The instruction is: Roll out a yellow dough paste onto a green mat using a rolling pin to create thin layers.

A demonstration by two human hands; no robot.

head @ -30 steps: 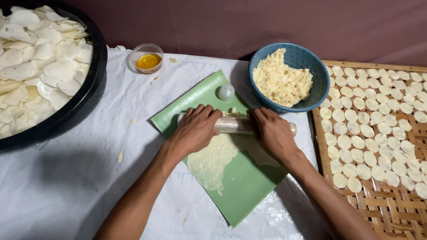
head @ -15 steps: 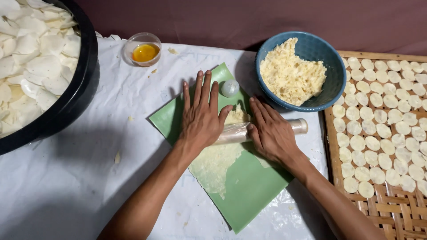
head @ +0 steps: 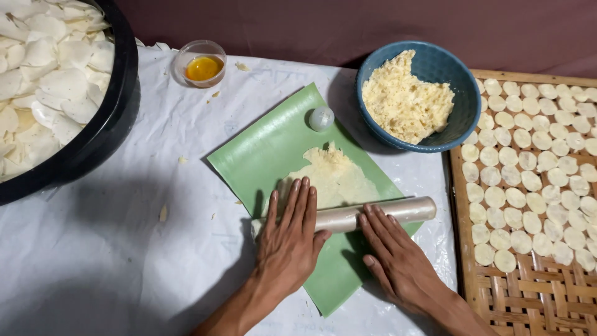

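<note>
Left hand [head: 289, 233] and right hand [head: 395, 258] lie flat, fingers spread, on the pale cylindrical rolling pin [head: 373, 214]; I'm rolling thin yellowish dough [head: 333, 180] mid-frame on the green plastic sheet [head: 267, 149]; next needs even pressure.

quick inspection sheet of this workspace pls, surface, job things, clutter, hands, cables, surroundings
surface: white sheet covers the table, wrinkled, with a few dough crumbs.
job's things: rolling pin lies across thin flattened dough on a green mat; a small pale round cap sits on the mat's far corner.
clutter: blue bowl of crumbly dough, small clear cup of yellow liquid, black tub of white chips, woven tray with rows of small dough discs.
grippers: left hand and right hand both flat and open, fingers on the pin.
cables: nothing seen.
surroundings: dark reddish wall behind the table.
</note>
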